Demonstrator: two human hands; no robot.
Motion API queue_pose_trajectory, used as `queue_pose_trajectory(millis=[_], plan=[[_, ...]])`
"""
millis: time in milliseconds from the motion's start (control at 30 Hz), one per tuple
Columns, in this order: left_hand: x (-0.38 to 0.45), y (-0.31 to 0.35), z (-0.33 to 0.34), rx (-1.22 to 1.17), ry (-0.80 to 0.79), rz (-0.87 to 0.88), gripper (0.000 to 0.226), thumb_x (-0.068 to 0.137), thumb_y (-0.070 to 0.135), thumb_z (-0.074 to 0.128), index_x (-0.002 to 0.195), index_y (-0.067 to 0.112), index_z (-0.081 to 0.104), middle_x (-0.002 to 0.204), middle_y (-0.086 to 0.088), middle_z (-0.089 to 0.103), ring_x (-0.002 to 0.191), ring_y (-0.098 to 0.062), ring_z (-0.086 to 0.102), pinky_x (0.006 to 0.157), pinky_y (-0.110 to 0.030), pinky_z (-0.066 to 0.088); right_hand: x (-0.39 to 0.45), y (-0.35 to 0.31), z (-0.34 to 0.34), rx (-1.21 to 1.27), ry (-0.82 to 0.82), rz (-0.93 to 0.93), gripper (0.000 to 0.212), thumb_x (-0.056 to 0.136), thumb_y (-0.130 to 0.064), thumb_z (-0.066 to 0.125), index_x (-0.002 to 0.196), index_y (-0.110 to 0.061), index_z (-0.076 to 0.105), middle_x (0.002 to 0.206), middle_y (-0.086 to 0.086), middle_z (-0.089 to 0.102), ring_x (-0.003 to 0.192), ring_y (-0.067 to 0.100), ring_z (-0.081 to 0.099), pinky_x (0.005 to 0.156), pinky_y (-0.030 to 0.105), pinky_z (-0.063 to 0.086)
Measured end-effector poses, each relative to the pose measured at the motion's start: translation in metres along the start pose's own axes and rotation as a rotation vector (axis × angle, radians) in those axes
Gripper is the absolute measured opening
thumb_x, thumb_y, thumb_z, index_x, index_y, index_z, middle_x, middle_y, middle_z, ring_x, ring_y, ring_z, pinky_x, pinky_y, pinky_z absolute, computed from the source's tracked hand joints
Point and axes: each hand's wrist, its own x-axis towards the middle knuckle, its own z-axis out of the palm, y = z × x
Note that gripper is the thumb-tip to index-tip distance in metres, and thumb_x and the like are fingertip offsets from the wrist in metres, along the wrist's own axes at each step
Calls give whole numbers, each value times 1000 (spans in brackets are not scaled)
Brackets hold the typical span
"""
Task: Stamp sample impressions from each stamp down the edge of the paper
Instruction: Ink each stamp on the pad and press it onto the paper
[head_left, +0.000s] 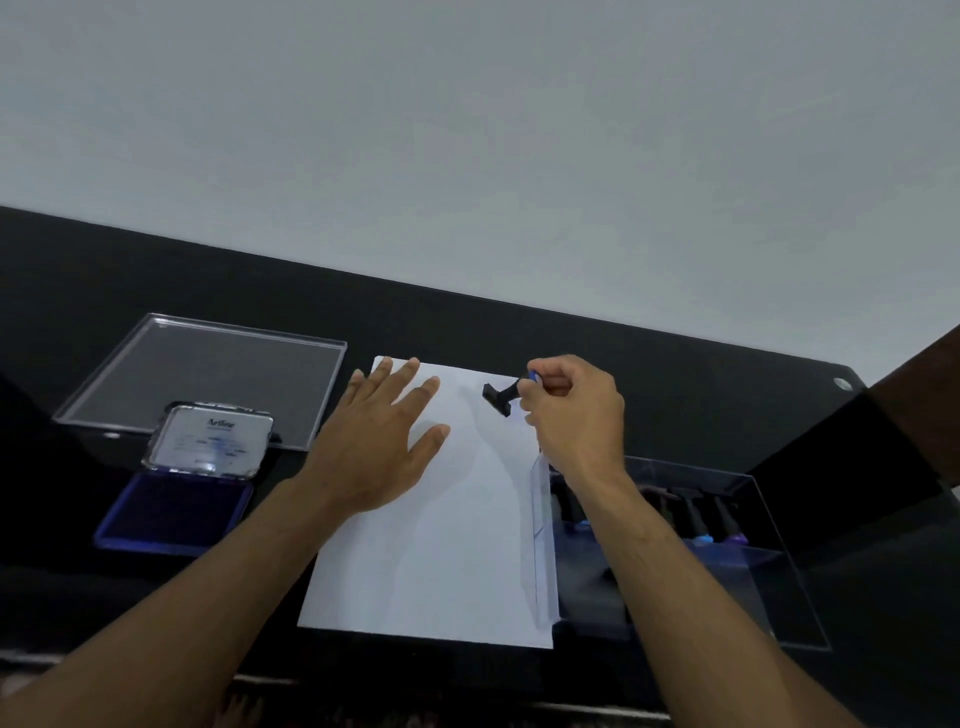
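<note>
A white sheet of paper lies on the black table. My left hand rests flat on its upper left part, fingers spread. My right hand grips a black stamp with a blue handle top near the sheet's far right corner; the stamp is tilted, its base facing left just above the paper. An open ink pad with a blue cushion and a raised metal lid sits left of the paper. A clear box holding several more stamps stands at the paper's right edge.
A clear acrylic lid lies flat at the back left, behind the ink pad. The table's far edge meets a pale wall. A dark object stands at the far right of the table.
</note>
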Motion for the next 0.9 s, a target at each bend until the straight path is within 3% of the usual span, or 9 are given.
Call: queue_pose_trajectory(millis=[167,300,400,500,700,900], plan=[[-45,-20,-29,5,13,-89,77,92,70,18,158,31,28,168,3,16,156,-21,6,122,-41,-3,-35,-27,30,-5,-92,-103,19,86,-13,73,93,-30,70,94,-5,68,82,10,68,77,36,60],[-90,-46,-50,4,46,-123,74,93,68,24,157,30,27,167,2,18,155,-19,6,126,-45,7,-65,-47,57,-21,-167,-170,17,87,-14,73,101,-25,74,95,-4,70,86,10,67,79,35,59],[-121,-68,-60,21,85,-155,74,93,68,25,154,27,34,164,0,28,154,-20,13,125,-46,17,-85,-59,76,-62,-215,-223,21,88,-17,72,109,-22,74,100,-6,70,90,8,66,86,27,56],[-147,-89,-66,71,85,-200,74,93,68,24,153,25,35,163,-1,29,154,-20,16,126,-44,13,-102,-70,93,-73,-271,-257,26,88,-17,73,114,-20,71,103,-4,70,91,8,65,86,19,53],[-184,-123,-72,99,94,-293,78,93,68,21,156,22,33,163,-3,30,153,-23,18,126,-47,15,-130,-90,128,-96,-348,-305,19,86,-17,74,104,-23,72,99,-6,68,88,7,64,84,24,55],[-202,-146,-68,90,90,-353,81,92,70,21,156,22,31,164,-3,28,154,-24,17,125,-48,16,-149,-100,154,-165,-406,-391,23,88,-18,73,111,-20,73,110,-3,67,95,11,63,87,31,57]])
